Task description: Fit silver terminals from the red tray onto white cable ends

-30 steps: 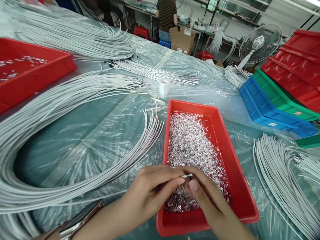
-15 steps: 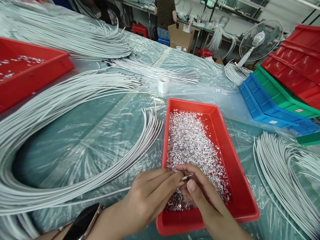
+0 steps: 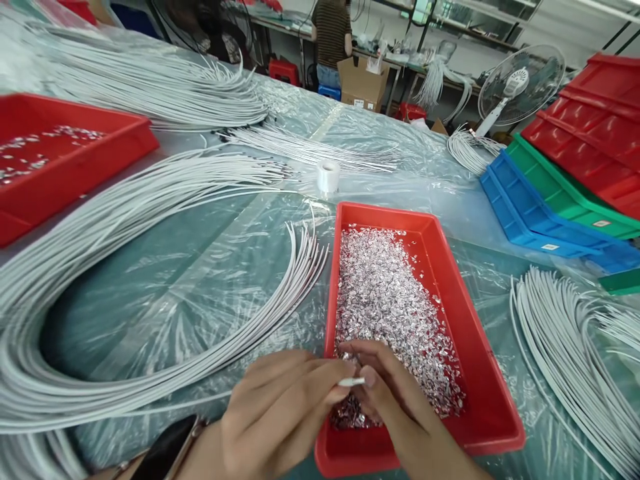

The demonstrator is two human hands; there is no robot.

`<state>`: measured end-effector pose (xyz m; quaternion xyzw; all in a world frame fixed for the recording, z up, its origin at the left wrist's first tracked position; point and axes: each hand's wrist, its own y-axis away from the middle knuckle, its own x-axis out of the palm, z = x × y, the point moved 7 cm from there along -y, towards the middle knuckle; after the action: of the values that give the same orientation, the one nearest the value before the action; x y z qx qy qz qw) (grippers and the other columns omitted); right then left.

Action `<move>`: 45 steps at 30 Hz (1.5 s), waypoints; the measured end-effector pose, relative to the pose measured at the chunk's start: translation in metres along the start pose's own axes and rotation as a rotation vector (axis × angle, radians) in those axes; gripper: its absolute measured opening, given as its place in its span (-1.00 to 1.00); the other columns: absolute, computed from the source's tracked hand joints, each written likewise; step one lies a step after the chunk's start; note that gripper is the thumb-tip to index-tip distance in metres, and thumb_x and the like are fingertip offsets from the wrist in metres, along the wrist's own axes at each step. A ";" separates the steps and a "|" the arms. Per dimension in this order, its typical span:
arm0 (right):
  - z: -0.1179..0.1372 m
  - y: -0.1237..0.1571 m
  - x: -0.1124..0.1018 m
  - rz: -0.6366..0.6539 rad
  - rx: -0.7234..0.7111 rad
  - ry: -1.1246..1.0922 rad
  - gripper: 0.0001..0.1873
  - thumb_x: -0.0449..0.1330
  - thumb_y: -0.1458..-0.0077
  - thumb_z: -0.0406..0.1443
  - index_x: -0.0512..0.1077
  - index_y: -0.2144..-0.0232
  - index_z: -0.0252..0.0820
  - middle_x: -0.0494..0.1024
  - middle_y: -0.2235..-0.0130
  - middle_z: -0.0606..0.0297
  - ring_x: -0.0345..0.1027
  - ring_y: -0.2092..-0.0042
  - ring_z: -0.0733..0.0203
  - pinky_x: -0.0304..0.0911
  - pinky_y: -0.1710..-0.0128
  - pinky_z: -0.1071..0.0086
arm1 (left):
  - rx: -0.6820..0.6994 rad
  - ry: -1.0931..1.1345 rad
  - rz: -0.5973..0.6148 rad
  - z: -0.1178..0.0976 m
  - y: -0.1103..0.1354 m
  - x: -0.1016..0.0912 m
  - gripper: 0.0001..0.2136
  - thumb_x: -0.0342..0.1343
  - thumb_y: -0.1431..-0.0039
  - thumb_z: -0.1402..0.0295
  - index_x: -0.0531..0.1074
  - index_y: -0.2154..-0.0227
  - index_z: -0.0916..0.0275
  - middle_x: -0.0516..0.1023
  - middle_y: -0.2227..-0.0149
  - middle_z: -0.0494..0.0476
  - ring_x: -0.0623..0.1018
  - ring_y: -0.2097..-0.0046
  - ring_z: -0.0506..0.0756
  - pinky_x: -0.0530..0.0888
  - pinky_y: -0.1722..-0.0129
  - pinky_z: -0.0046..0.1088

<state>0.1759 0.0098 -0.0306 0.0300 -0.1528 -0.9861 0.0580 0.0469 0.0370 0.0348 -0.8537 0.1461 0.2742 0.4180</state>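
My left hand (image 3: 285,403) is closed around a thin white cable, whose short end (image 3: 351,382) sticks out past the fingertips over the near part of a red tray (image 3: 477,347). Against that cable end press the thumb and curled fingers of my right hand (image 3: 405,407); whether they also hold a small piece is hidden. Under both hands, the tray contains a heap of small shiny silver bits (image 3: 390,300). To the left lies a long, curved bundle of white cables (image 3: 200,357), its tips close to the tray's left wall. On my left wrist is a dark watch (image 3: 167,447).
Another red tray (image 3: 125,143) with scattered bits stands at left. Beyond are more cable bundles (image 3: 165,100) and a clear tape roll (image 3: 328,176). At right are stacked bins (image 3: 565,193) and a cable bundle (image 3: 565,340). A fan (image 3: 520,83) and a person (image 3: 331,37) are at the back.
Both hands have shifted slightly left and down. The left hand has turned, and more of the white cable end now shows between the hands. The camera view has shifted slightly.
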 end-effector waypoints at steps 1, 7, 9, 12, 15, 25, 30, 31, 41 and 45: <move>0.003 0.000 -0.005 -0.044 -0.045 0.030 -0.63 -0.02 -0.24 -0.06 0.34 0.01 -0.06 0.46 0.23 0.22 0.37 0.22 0.19 0.34 0.21 0.33 | -0.024 0.010 -0.018 0.002 -0.001 0.000 -0.86 -0.05 -0.29 0.50 0.35 0.16 0.24 0.60 0.41 0.09 0.56 0.46 0.01 0.51 0.49 -0.51; 0.037 0.011 -0.033 -0.266 -0.400 0.322 -0.62 0.21 -0.08 -0.33 0.32 0.04 0.10 0.43 0.40 0.42 0.29 0.50 0.32 0.28 0.52 0.45 | -0.026 0.099 0.022 0.009 -0.005 0.018 -0.87 -0.08 -0.32 0.50 0.36 0.19 0.30 0.59 0.43 0.11 0.55 0.48 0.00 0.47 0.51 -0.53; 0.045 0.014 -0.034 -0.280 -0.490 0.446 -0.63 0.22 -0.06 -0.37 0.35 0.08 0.10 0.51 0.37 0.41 0.33 0.50 0.30 0.30 0.52 0.42 | -0.015 0.110 0.047 0.009 -0.005 0.021 -0.86 -0.09 -0.33 0.50 0.36 0.20 0.32 0.58 0.44 0.13 0.55 0.48 0.01 0.46 0.52 -0.52; 0.053 0.016 -0.030 -0.256 -0.587 0.602 -0.63 0.20 -0.07 -0.44 0.36 0.12 0.09 0.59 0.32 0.42 0.40 0.49 0.29 0.33 0.50 0.39 | -0.006 0.109 0.087 0.007 -0.005 0.023 -0.86 -0.10 -0.33 0.50 0.37 0.21 0.35 0.58 0.42 0.18 0.57 0.46 0.05 0.46 0.53 -0.50; 0.054 0.016 -0.029 -0.195 -0.629 0.698 -0.63 0.19 -0.07 -0.47 0.33 0.12 0.05 0.61 0.29 0.41 0.46 0.43 0.27 0.37 0.45 0.39 | -0.012 0.129 0.114 0.007 -0.004 0.024 -0.84 -0.11 -0.33 0.50 0.37 0.20 0.35 0.58 0.40 0.21 0.58 0.45 0.07 0.46 0.53 -0.49; 0.051 0.015 -0.028 -0.060 -0.619 0.833 -0.67 0.11 -0.10 -0.47 0.33 0.12 -0.02 0.60 0.33 0.35 0.51 0.36 0.22 0.38 0.39 0.34 | -0.024 0.125 0.160 0.009 -0.001 0.029 -0.82 -0.13 -0.34 0.48 0.36 0.13 0.34 0.58 0.39 0.18 0.56 0.48 0.04 0.46 0.55 -0.48; 0.054 0.012 -0.029 -0.039 -0.518 0.771 -0.83 0.10 -0.10 -0.43 0.36 0.26 -0.08 0.54 0.43 0.36 0.43 0.45 0.26 0.30 0.49 0.38 | 0.109 0.014 0.179 0.002 -0.001 0.029 -0.79 -0.18 -0.35 0.51 0.36 0.16 0.39 0.56 0.46 0.14 0.51 0.53 0.02 0.42 0.60 -0.49; 0.053 0.011 -0.029 -0.023 -0.475 0.746 -0.84 0.11 -0.09 -0.44 0.36 0.29 -0.09 0.52 0.44 0.37 0.40 0.47 0.28 0.27 0.50 0.40 | 0.135 -0.013 0.186 0.000 -0.002 0.030 -0.80 -0.17 -0.34 0.52 0.36 0.16 0.40 0.55 0.49 0.13 0.51 0.53 0.02 0.42 0.60 -0.49; 0.034 0.000 -0.031 0.153 -0.108 0.465 -0.84 0.08 -0.14 -0.36 0.29 0.49 -0.13 0.23 0.53 0.45 0.10 0.50 0.35 0.06 0.54 0.45 | 0.325 -0.093 0.162 -0.008 0.010 0.034 -0.73 -0.22 -0.34 0.58 0.39 0.16 0.47 0.61 0.33 0.25 0.56 0.34 0.11 0.50 0.39 -0.37; 0.031 -0.001 -0.031 0.196 -0.034 0.324 -0.82 0.07 -0.18 -0.33 0.29 0.49 -0.14 0.20 0.51 0.46 0.04 0.48 0.36 0.02 0.51 0.45 | 0.347 -0.090 0.164 -0.008 0.015 0.033 -0.70 -0.23 -0.34 0.57 0.41 0.12 0.43 0.62 0.28 0.22 0.56 0.27 0.10 0.51 0.30 -0.37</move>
<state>0.2042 0.0238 0.0002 0.1724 -0.1271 -0.9604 0.1782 0.0690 0.0208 0.0093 -0.7410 0.2413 0.3158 0.5412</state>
